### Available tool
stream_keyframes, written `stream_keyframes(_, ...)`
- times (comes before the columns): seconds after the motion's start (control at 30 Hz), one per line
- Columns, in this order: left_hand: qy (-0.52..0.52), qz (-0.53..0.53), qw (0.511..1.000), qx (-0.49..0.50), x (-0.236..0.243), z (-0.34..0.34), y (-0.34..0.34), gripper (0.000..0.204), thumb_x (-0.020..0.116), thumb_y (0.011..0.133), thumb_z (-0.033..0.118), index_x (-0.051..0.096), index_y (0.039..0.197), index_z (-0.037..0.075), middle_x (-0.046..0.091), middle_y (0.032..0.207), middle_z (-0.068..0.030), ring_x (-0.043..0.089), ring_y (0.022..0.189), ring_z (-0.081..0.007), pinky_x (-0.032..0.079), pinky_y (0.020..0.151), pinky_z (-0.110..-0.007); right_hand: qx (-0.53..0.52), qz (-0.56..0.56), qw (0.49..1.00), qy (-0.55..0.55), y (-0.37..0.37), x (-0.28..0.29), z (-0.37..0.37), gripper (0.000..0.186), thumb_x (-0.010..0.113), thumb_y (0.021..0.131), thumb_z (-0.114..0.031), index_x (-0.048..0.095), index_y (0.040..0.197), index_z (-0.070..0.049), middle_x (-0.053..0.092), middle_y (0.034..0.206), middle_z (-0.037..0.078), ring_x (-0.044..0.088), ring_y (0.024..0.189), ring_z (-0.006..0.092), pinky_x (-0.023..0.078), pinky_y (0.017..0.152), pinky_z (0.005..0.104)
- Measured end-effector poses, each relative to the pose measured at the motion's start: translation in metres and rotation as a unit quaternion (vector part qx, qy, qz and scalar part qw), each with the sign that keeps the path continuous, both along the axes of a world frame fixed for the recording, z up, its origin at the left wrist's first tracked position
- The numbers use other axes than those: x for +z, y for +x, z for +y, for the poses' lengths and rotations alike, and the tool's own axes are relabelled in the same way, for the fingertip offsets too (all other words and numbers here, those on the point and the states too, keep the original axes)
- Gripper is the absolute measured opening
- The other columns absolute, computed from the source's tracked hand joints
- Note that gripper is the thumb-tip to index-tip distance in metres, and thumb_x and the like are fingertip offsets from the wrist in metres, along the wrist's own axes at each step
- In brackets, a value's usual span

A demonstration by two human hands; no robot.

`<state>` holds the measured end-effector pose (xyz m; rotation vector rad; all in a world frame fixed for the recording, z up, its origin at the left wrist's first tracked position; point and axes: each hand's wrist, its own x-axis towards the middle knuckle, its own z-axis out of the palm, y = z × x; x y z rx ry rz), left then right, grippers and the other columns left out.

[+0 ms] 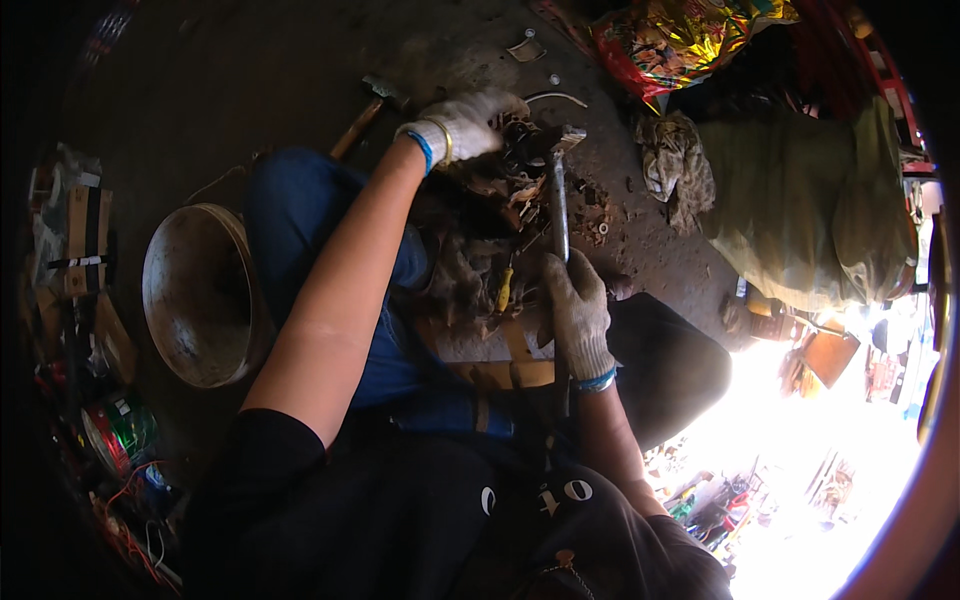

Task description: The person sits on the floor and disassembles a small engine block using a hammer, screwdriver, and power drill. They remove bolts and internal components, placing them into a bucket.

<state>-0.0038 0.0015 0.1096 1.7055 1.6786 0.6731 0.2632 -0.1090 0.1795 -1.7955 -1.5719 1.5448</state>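
My right hand (580, 315), in a pale work glove with a blue cuff, is wrapped round the metal handle of a hammer (560, 205). The hammer's head points away from me, beside a dark, greasy metal part (525, 150). Over the left side of that heap is my left hand (465, 125), also gloved, a little blurred, its fingers bent down toward the dark pieces. What those fingers grip is too dark to name. Between my legs, a yellow-handled screwdriver (505, 288) lies on dirty rags or scraps.
A second hammer (360, 125) with a wooden handle lies beyond my left knee. To the left stands a round bucket (195, 295). A shiny red and gold bag (690, 45), a crumpled rag (675, 165) and a green cloth (800, 210) are at the right. Small bits litter the floor.
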Motion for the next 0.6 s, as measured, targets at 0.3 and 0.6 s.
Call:
stream_keyframes(0.3, -0.031, -0.085, 0.996, -0.007, 0.003, -0.003, -0.009, 0.049, 0.071, 0.077, 0.001, 0.067, 0.125, 0.014, 0.067, 0.121, -0.005, 0.06, 0.116, -0.0193, 0.045, 0.104, -0.029, 0.03, -0.052, 0.996, 0.066, -0.007, -0.009, 0.006, 0.041, 0.058, 0.098, -0.041, 0.064, 0.12, -0.007, 0.069, 0.085, 0.005, 0.065, 0.075, 0.0116, 0.05, 0.07, 0.0289)
stream_keyframes(0.6, 0.042, 0.039, 0.998, -0.002, -0.003, -0.007, -0.001, 0.045, 0.077, 0.076, 0.013, 0.065, 0.119, 0.009, 0.058, 0.137, -0.0102, 0.056, 0.125, -0.0289, 0.045, 0.105, -0.036, 0.02, -0.021, 0.997, 0.067, -0.007, -0.008, 0.01, 0.045, 0.057, 0.099, -0.045, 0.063, 0.124, -0.009, 0.07, 0.088, 0.009, 0.07, 0.079, 0.0197, 0.052, 0.072, 0.0333)
